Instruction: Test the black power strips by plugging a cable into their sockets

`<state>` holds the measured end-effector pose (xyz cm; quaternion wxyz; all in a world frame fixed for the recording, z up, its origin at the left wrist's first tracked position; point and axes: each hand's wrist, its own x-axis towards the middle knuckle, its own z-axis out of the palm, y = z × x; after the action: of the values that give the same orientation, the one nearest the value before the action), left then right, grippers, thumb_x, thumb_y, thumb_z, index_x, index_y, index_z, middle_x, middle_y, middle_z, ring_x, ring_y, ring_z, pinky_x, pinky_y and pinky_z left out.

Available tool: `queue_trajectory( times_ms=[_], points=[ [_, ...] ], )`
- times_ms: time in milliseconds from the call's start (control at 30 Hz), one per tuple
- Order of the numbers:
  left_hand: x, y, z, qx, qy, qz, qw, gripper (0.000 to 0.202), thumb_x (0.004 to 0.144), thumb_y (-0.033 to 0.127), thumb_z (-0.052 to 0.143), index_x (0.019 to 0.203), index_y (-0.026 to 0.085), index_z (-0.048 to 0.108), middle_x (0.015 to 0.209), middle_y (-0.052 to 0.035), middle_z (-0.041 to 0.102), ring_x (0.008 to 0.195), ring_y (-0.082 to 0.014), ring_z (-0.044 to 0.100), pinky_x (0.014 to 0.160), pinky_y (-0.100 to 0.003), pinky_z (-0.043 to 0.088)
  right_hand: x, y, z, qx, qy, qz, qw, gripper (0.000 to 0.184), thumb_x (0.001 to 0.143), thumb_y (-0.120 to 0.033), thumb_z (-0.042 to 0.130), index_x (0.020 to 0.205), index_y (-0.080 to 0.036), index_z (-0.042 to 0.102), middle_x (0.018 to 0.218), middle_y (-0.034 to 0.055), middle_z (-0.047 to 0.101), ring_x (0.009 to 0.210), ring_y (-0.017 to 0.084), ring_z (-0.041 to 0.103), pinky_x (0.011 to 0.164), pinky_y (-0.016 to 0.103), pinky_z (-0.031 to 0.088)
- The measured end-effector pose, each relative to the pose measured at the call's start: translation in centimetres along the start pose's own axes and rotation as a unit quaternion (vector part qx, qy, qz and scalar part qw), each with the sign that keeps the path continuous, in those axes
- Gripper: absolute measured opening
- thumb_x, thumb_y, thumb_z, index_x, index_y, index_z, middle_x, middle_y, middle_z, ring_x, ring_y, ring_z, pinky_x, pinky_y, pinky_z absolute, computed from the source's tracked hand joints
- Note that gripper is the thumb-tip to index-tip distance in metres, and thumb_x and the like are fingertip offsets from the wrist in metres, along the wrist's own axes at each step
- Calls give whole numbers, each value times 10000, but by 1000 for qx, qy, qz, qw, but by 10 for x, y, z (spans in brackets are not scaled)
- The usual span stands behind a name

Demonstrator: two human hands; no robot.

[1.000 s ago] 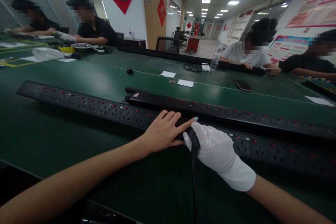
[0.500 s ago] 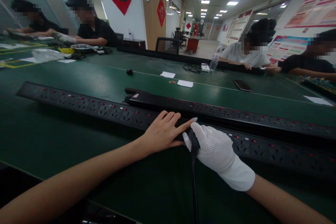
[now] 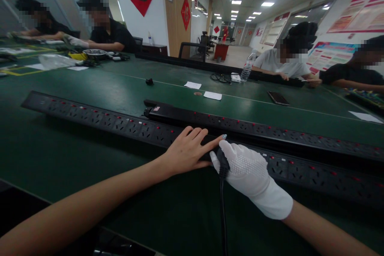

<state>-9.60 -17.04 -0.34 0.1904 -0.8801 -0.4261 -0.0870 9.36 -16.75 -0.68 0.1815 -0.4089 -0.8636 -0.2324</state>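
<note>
Right hand (image 3: 250, 174): grip closed round black plug (image 3: 223, 160) at near power strip (image 3: 105, 119), contact hidden. Left hand (image 3: 186, 151): grip spread across strip on worktop (image 3: 120, 81). Strip could skid if left pressure eases; tugged cord (image 3: 222, 212) could tilt plug.

Open tabletop (image 3: 69, 160) lies between left forearm (image 3: 90, 204) and near power strip (image 3: 121, 127), while a rear strip (image 3: 231, 124) crowds behind.
</note>
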Motion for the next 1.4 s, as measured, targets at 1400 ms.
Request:
queue_trajectory(
  times_ms=[1400],
  points=[
    [-5, -33, -9, -53, -15, -17, 998, 780, 707, 698, 415, 1225, 115, 393, 1134, -118, 525, 985, -244, 500, 826, -364, 356, 10, 4, -4, -64, 32, -27, 997, 284, 842, -415, 384, 902, -228, 590, 584, -9, 570, 502, 97, 445, 501, 258, 128]
  ],
)
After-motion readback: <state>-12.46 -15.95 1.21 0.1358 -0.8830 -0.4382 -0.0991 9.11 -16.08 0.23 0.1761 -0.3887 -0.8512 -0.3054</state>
